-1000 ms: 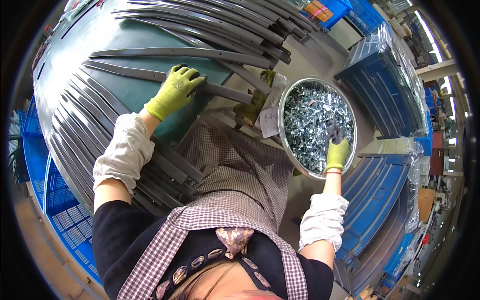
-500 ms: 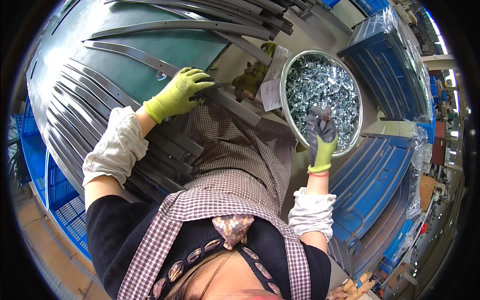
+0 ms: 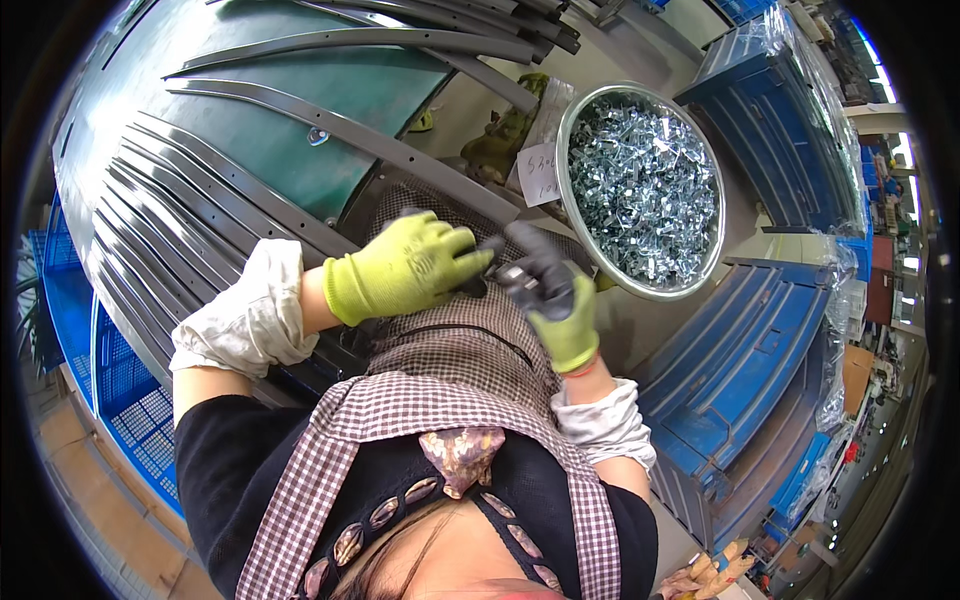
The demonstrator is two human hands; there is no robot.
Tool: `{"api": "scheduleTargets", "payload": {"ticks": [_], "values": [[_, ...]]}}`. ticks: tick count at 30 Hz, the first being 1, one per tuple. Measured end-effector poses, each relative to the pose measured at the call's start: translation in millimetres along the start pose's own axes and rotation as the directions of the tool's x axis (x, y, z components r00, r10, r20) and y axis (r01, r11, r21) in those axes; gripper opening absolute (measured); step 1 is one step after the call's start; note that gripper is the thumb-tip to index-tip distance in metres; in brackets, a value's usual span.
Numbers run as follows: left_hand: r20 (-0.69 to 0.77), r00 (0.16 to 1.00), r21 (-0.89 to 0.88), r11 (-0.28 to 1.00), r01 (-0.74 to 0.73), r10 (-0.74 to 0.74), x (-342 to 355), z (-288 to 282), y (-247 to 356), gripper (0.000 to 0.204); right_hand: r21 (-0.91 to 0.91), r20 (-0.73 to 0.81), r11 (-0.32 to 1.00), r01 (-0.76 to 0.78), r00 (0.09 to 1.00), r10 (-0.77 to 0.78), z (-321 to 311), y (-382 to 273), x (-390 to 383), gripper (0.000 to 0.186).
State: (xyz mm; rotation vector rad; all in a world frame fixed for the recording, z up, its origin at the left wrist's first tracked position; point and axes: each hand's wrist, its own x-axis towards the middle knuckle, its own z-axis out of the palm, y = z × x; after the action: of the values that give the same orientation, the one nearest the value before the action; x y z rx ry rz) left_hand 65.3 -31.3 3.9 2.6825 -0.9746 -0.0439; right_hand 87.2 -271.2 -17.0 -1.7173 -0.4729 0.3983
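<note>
Just above the lap, my left hand and my right hand are brought close together, both in yellow-green gloves with dark palms. The right fingers are closed on a small shiny metal clip, partly hidden by the glove. Bent fingers on the left hand point toward that clip; whatever they pinch, if anything, is hidden. Beyond both hands, a long dark metal strip with holes reaches from the green table past its edge. To the right stands a round metal basin full of small shiny metal clips.
More dark strips lie side by side at the table's left, and others are piled at its far end. Blue ribbed crates stand on the right, some wrapped in plastic film. A paper tag hangs beside the basin.
My right hand has come out of the basin and moved left to the lap. The left hand has let go of the long metal strip and shifted right and nearer to meet it.
</note>
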Motion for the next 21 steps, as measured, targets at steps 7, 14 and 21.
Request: {"api": "scheduleTargets", "payload": {"ticks": [7,14,21], "values": [[-0.168,0.967,-0.109,0.971,-0.213,0.193,-3,16,-5,0.030,0.019,0.019,0.995,0.095,0.995,-0.095,22,3,2,0.062],[-0.149,0.953,-0.120,0.952,-0.282,0.264,9,11,-19,0.028,-0.277,0.094,0.956,0.095,0.993,-0.072,1,14,6,0.040],[-0.123,0.992,0.187,0.982,0.030,-0.007,19,16,-89,0.070,-0.549,0.029,0.811,0.200,0.975,-0.221,-20,48,41,0.034]]}}
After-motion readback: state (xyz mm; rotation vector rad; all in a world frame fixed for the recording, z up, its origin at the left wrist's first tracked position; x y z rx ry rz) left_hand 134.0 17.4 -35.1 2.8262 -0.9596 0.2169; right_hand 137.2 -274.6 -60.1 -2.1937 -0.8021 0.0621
